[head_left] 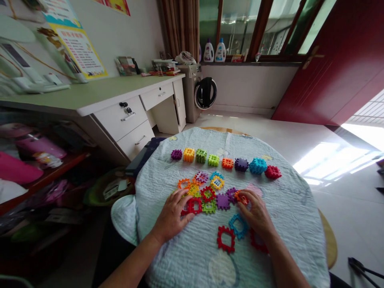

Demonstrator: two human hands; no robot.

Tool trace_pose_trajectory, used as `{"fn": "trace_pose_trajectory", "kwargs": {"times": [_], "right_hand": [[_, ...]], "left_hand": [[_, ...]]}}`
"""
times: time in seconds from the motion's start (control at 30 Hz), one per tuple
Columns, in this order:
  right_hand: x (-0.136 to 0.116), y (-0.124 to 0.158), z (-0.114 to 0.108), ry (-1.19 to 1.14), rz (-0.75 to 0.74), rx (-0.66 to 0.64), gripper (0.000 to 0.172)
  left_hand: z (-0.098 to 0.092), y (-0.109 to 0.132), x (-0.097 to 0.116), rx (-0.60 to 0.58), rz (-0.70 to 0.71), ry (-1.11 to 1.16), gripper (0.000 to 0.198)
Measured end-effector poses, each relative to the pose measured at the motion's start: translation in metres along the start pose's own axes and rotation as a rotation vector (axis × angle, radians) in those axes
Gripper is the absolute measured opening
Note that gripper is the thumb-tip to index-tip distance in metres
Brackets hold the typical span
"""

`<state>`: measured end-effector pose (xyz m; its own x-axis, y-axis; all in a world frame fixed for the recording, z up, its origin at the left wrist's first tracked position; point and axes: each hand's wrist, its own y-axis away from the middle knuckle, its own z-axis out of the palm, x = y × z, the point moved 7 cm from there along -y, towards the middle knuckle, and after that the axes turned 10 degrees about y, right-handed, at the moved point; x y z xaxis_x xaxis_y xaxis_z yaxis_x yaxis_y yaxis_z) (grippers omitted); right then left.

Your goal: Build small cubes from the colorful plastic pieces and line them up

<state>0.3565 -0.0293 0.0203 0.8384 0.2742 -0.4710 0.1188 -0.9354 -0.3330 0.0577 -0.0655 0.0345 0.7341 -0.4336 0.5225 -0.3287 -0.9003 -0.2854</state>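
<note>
A heap of flat plastic interlocking tiles in several colours lies mid-table on a pale quilted cloth. My left hand rests at the heap's left edge, fingers curled over a red tile. My right hand sits at the heap's right edge, fingertips pinching an orange tile. Below the hands lie a loose red tile and a blue tile; another red tile is partly hidden under my right wrist. A row of assembled cubes stands farther back.
The cloth covers a round table. A desk with drawers stands to the left, cluttered shelves below it. A washing machine and detergent bottles are at the back wall. A red door is at right.
</note>
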Motion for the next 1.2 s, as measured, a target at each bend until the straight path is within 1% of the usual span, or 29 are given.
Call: {"fn": "trace_pose_trajectory", "kwargs": {"times": [0.13,0.27,0.37,0.5,0.67,0.8,0.93,1.0,1.07,1.13,1.2], "right_hand": [[-0.008,0.000,0.001,-0.022,-0.034,-0.044,0.022],[-0.007,0.000,0.004,-0.039,-0.023,-0.083,0.021],[-0.005,0.001,0.007,-0.024,-0.009,-0.071,0.021],[-0.009,0.000,0.010,0.004,0.002,-0.042,0.021],[-0.011,-0.004,0.011,-0.012,0.033,-0.017,0.026],[-0.009,-0.003,0.015,-0.031,0.016,-0.063,0.030],[-0.008,-0.001,0.018,-0.052,-0.024,-0.161,0.042],[-0.008,-0.001,0.016,-0.060,-0.049,-0.243,0.052],[-0.009,-0.003,0.012,-0.065,-0.093,-0.319,0.059],[-0.011,-0.007,0.006,-0.060,-0.134,-0.344,0.059],[-0.011,-0.013,0.001,-0.044,-0.153,-0.312,0.054]], "left_hand": [[0.001,0.000,0.000,-0.007,-0.001,0.003,0.045],[0.001,0.000,0.001,-0.012,0.000,0.000,0.044],[0.000,0.000,0.001,-0.003,0.005,0.005,0.044],[0.000,-0.001,0.002,-0.002,0.006,-0.003,0.045],[0.000,0.000,0.002,0.006,0.012,-0.025,0.045],[0.001,0.001,0.001,0.014,0.018,-0.025,0.047],[0.000,0.001,0.002,0.024,0.020,-0.021,0.047],[-0.003,-0.001,0.009,0.046,0.024,-0.029,0.050],[-0.004,-0.007,0.023,0.050,0.048,-0.028,0.054],[0.000,-0.016,0.042,0.010,0.093,-0.005,0.054],[0.009,-0.028,0.061,-0.044,0.130,0.022,0.053]]}}
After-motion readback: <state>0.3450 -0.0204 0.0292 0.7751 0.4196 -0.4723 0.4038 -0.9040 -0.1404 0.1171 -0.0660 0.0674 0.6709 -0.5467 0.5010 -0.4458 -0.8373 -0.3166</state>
